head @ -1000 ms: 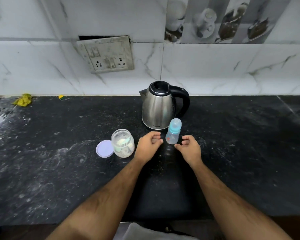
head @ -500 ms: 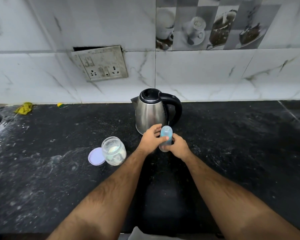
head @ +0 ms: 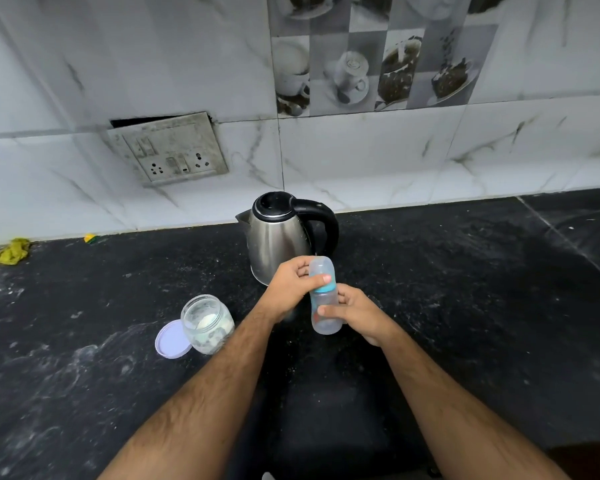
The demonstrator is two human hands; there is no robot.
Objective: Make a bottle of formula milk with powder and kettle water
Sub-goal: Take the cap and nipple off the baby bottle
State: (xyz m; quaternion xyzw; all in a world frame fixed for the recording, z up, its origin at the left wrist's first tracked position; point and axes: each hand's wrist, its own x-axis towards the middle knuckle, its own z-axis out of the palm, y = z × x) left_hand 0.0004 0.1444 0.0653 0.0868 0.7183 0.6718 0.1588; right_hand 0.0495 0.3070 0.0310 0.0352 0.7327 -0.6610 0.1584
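Now lifted off the black stone counter (head: 465,306) at frame centre: translucent plastic baby bottle (head: 324,311) with blue collar, standing free a second ago. Left hand (head: 291,289) curled round its clear cap, right hand (head: 355,315) gripping the body. Behind, steel kettle (head: 274,244); lower left, open powder jar (head: 207,323) beside lilac lid (head: 170,339).

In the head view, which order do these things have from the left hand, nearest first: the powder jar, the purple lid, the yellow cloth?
From the left hand:
1. Powder jar, open, just to its left.
2. Purple lid, flat on the counter, touching the jar's far side.
3. Yellow cloth, far left by the wall.
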